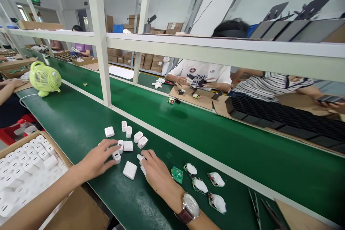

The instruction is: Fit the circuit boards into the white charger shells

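My left hand [98, 160] curls over the green bench, with a white charger housing [116, 156] between its thumb and fingers. A second slotted charger housing [120, 146] is at its fingertips, beside one lying on its side [128, 146]. Palm down on the bench, my right hand [155, 169] has its fingers stretched out and white covers on some fingertips. A square white housing [129, 170] lies flat between the hands. Several more housings [138, 137] stand farther back. Right of my right hand are a green circuit board [177, 174] and several boards with white pads [199, 185].
A carton of white housings [29, 165] stands at the left. Tweezers [254, 206] and dark-handled pliers [271, 214] lie at the right. A green fan [45, 78] sits farther left. Beyond the white divider, a belt [151, 104] runs past co-workers. A shelf post [99, 43] rises ahead.
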`<action>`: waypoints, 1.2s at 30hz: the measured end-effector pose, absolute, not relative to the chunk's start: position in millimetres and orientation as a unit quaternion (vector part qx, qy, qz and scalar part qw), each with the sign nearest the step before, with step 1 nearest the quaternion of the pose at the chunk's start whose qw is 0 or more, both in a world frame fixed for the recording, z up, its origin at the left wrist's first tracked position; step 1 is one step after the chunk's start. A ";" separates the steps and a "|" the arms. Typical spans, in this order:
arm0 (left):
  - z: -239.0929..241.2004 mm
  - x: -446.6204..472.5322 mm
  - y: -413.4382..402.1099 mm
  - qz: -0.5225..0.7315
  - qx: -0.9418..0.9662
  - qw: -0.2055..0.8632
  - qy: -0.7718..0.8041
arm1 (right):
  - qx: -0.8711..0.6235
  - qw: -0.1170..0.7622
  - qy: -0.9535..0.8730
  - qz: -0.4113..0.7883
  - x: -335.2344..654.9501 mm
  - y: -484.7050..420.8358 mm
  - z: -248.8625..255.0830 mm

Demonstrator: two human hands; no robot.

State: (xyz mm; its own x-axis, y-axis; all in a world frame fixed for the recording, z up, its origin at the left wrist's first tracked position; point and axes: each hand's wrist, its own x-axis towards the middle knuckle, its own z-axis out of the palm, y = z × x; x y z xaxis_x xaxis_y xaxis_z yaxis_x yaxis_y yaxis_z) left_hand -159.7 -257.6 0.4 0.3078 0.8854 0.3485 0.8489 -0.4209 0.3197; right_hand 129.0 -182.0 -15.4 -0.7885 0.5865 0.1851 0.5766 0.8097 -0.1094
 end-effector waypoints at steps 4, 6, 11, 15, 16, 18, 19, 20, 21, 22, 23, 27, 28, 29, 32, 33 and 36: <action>13.0 -140.3 -251.3 0.054 0.827 0.059 0.556 | -0.364 0.156 -0.909 0.131 138.3 -179.1 -16.3; 21.6 -136.6 -240.0 -0.003 0.823 0.076 0.563 | -0.363 0.205 -0.887 0.198 141.1 -177.2 -16.6; 28.3 -137.1 -212.0 -0.004 0.833 0.142 0.535 | -0.324 0.275 -0.872 0.242 146.4 -172.9 -24.3; 27.8 -141.6 -205.3 0.034 0.819 0.200 0.537 | -0.386 0.238 -0.857 0.243 154.2 -173.9 -28.2; 30.7 -145.2 -206.0 0.046 0.817 0.205 0.536 | -0.388 0.226 -0.865 0.223 156.7 -175.1 -25.6; 39.1 -157.4 -208.9 0.109 0.804 0.222 0.541 | -0.376 0.228 -0.883 0.166 160.0 -177.7 -14.9; 43.1 -165.6 -210.4 0.163 0.787 0.234 0.547 | -0.364 0.239 -0.889 0.140 160.0 -178.4 -7.6; 45.8 -174.8 -211.6 0.231 0.760 0.248 0.554 | -0.350 0.250 -0.895 0.121 158.2 -178.4 0.4; 46.6 -184.3 -212.3 0.306 0.724 0.265 0.559 | -0.336 0.255 -0.900 0.112 154.2 -177.5 8.2; 45.0 -193.5 -212.7 0.380 0.678 0.285 0.561 | -0.321 0.253 -0.906 0.112 147.9 -175.6 15.4; 41.4 -201.9 -212.7 0.450 0.622 0.312 0.560 | -0.304 0.243 -0.914 0.116 139.4 -172.8 21.3; 16.9 -223.3 -212.7 0.585 0.433 0.407 0.552 | -0.247 0.128 -0.953 0.118 89.9 -155.0 29.6; 11.6 -225.8 -213.4 0.589 0.418 0.415 0.554 | -0.238 0.104 -0.959 0.115 77.2 -150.1 28.6; 7.6 -227.8 -214.5 0.589 0.413 0.417 0.555 | -0.232 0.087 -0.962 0.112 66.0 -145.6 26.9; 1.0 -233.4 -219.2 0.598 0.405 0.410 0.557 | -0.226 0.069 -0.965 0.111 47.8 -135.9 21.6; -0.3 -235.9 -221.2 0.600 0.403 0.407 0.559 | -0.227 0.067 -0.965 0.112 47.7 -134.4 20.3; -5.5 -245.8 -227.9 0.593 0.409 0.389 0.574 | -0.239 0.070 -0.961 0.120 61.7 -134.6 18.8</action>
